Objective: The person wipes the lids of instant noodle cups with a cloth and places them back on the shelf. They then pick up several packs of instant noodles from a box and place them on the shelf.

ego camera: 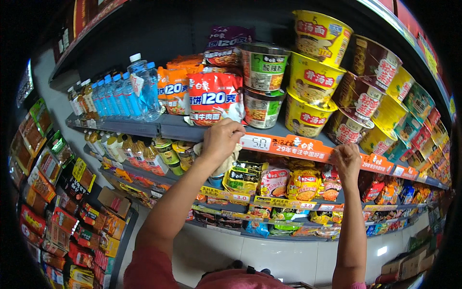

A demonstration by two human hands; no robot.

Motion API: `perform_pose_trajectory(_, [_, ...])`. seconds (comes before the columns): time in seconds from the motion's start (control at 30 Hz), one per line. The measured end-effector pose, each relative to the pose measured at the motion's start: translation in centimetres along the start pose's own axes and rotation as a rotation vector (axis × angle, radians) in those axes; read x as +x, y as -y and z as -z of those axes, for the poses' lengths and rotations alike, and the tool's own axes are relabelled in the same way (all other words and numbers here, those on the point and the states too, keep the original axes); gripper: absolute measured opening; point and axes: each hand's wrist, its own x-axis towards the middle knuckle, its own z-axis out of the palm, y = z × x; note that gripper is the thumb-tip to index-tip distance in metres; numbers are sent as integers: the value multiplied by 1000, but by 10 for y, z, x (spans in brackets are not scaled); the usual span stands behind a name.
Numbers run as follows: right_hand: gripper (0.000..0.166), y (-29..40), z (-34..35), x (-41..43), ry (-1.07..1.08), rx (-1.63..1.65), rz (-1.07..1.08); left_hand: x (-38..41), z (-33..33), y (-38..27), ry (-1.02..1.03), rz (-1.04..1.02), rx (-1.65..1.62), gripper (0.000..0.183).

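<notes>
An orange printed label strip [303, 147] runs along the front edge of a dark grey shelf. At its left end are the curled fingers of my left hand [222, 141]; a pale cloth [234, 155] is bunched under that palm and partly hidden. My right hand [347, 160] pinches the strip farther right, where it meets another orange strip [377, 164]. A digital price tag [255, 142] sits next to my left fingers. Just above that hand stands a red instant noodle packet [216, 99]. Yellow noodle tubs [309, 119] are stacked behind the strip.
Water bottles [139, 90] and orange noodle packets [174, 90] stand to the left. Brown noodle tubs [348, 126] rise at right. Lower shelves hold bagged noodles [305, 184] and bottled drinks [139, 150]. A display of packaged food [65, 220] is at far left; cardboard boxes [408, 262] lie lower right.
</notes>
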Motion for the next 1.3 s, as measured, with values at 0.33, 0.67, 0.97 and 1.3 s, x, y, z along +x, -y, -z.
perform_pose_trajectory(0.33, [7,10,4,4,58,-88,49,-7,8,4,50,44,-59,14])
perform_pose_trajectory(0.67, [8,2,5,1,40,-71,37,32,102,37,-409,284,-493,19])
perform_pose_trajectory(0.97, [7,1,-1,0,27,-7,19,40,89,145,-378,-54,554,18])
perform_pose_trajectory(1.3, [7,5,5,3,2,-128,125,20,98,63,-377,-157,143,14])
